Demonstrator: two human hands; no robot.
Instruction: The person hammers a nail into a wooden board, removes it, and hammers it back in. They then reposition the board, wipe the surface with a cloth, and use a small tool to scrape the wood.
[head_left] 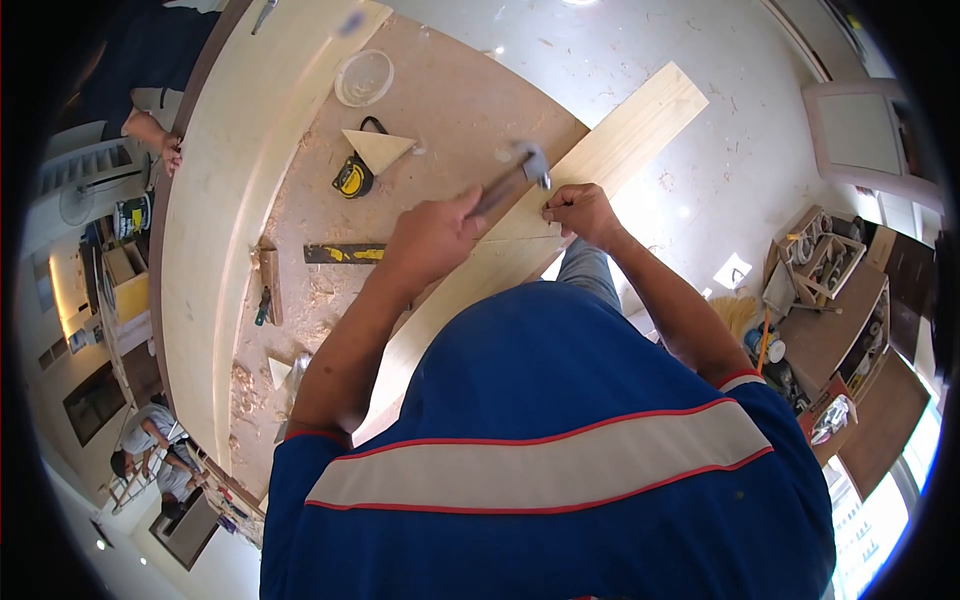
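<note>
My left hand (437,240) is closed around the handle of a claw hammer (512,185), whose head is raised over a long pale wooden board (640,125). Some motion blurs the hammer. At the board's edge, my right hand (588,215) pinches a small dark thing that looks like a nail (548,208), mostly hidden by the fingertips. A pencil line seems to cross the board beside it. Beyond my left hand lie a yellow-and-black tape measure (352,179), a triangular wood offcut (380,150) and a dark strip with yellow marks (344,254).
A brown worktop (450,90) carries wood shavings, a round translucent lid (364,78) and a green-handled tool (263,306). A long, wide board (215,200) runs along the left, with another person's hand (171,155) at its far edge. Shelves with tools (825,255) stand at right.
</note>
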